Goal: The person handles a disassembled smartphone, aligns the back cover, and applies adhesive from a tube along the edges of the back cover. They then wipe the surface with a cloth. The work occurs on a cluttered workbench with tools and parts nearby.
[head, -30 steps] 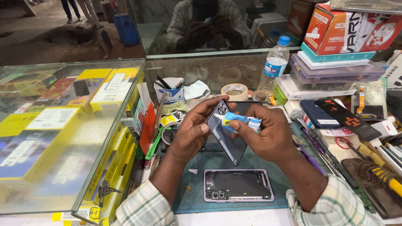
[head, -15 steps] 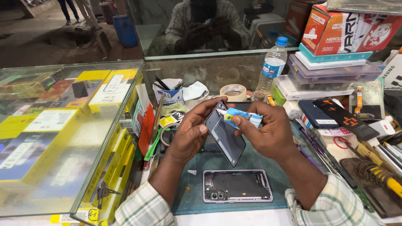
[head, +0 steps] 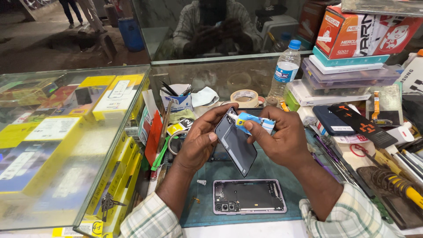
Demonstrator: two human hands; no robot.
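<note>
Holding a thin, flat phone back panel (head: 235,143) tilted on edge, the left hand (head: 200,141) has its fingers curled around the panel's left side with the thumb pressed on the smooth dark inner face. The right hand (head: 282,139) pinches a small blue and yellow glue tube (head: 251,122) between thumb and fingertips, nozzle end touching the panel's top corner at about 11 o'clock from that hand. So both hands are closed on something, nothing loose.

Down at 6 o'clock from the hands, the opened phone body (head: 249,196) lies flat on a matte teal work mat (head: 264,169), rounded metal rim, camera lenses at its lower left. There's free mat all around it.

Things get tight at 3 o'clock: screwdrivers (head: 396,187) and phone cases. At 12 o'clock sit a tape roll (head: 245,98) and a clear plastic water bottle (head: 284,70). A glass display case (head: 70,145) walls off 9 o'clock.
</note>
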